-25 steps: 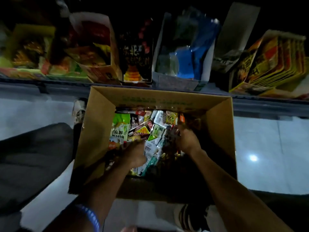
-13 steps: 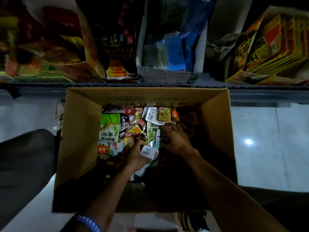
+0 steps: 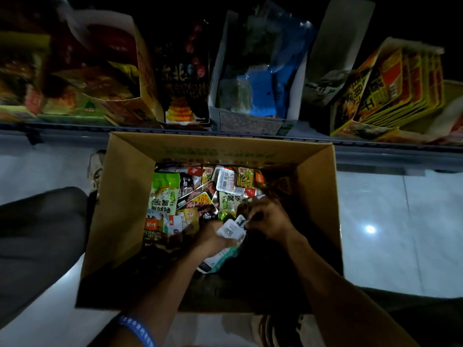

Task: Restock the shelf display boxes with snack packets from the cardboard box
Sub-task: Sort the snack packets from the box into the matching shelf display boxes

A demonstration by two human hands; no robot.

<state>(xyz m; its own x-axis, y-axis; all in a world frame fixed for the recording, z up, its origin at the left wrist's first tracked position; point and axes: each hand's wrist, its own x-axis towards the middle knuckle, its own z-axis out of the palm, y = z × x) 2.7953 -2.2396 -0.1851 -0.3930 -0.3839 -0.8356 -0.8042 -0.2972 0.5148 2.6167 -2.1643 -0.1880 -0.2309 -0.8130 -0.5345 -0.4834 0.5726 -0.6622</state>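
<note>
I see both hands down inside the cardboard box [image 3: 130, 196], which sits open on the pale floor just in front of the shelf [image 3: 375, 149]. The left hand [image 3: 210, 237] has its fingers curled round a small bunch of white and green packets [image 3: 225, 244]. The bunch lies with its long axis running from lower left to upper right, the upper end pointing towards the right hand [image 3: 271, 221]. That hand pinches something dark at its fingertips, touching the top of the bunch; I cannot tell what it is. The rest of the snack packets [image 3: 190, 196] lie loose in a heap over the far left part of the box floor, facing every way. A blue wristband [image 3: 137, 330] circles the left forearm. On the shelf stand the display boxes: a white one with blue packets [image 3: 253, 121] behind the box, a yellow one [image 3: 390, 96] of upright packets leaning to the right.
</note>
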